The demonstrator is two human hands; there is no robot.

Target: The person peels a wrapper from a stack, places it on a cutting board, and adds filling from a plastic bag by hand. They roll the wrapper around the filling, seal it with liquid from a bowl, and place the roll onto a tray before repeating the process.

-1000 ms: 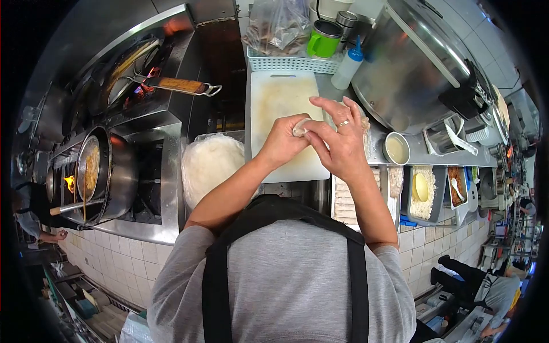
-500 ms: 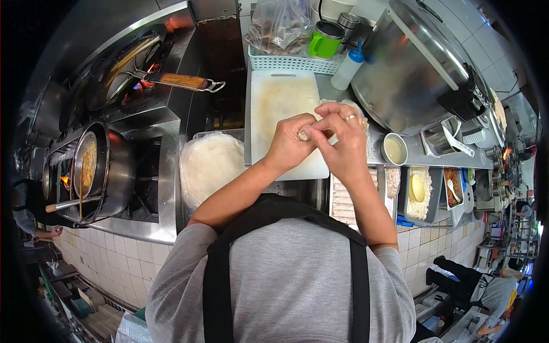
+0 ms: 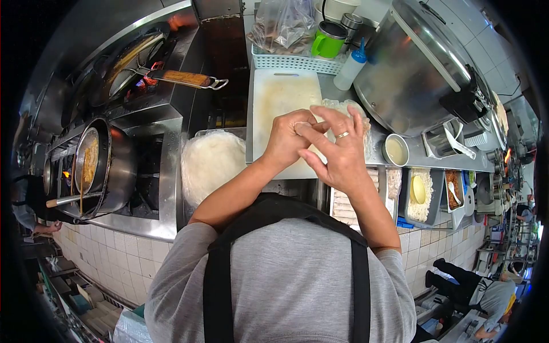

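My left hand (image 3: 287, 138) is closed, its fingers curled over the white cutting board (image 3: 286, 94). A small pale lump showed in this hand a moment ago; the fingers mostly hide it now. My right hand (image 3: 338, 150), with a ring on one finger, has its fingers apart, and its index fingertip touches the top of the left fist. Behind the right hand lies a clear plastic bag (image 3: 366, 123) of pale food, partly covered. To the left of the board sits a large white doughy mass (image 3: 211, 166) in plastic wrapping.
A tray of pale rolls (image 3: 344, 207), a small metal bowl (image 3: 395, 150) and a tray of white shreds (image 3: 420, 208) lie to the right. A big steel pot (image 3: 412, 68) stands behind. At left, the stove holds a pot (image 3: 117, 166) and a wooden-handled strainer (image 3: 180, 78).
My right hand has loosened its pinch and spread its fingers, lifting partly away from the left. My left hand has closed further over the pale lump.
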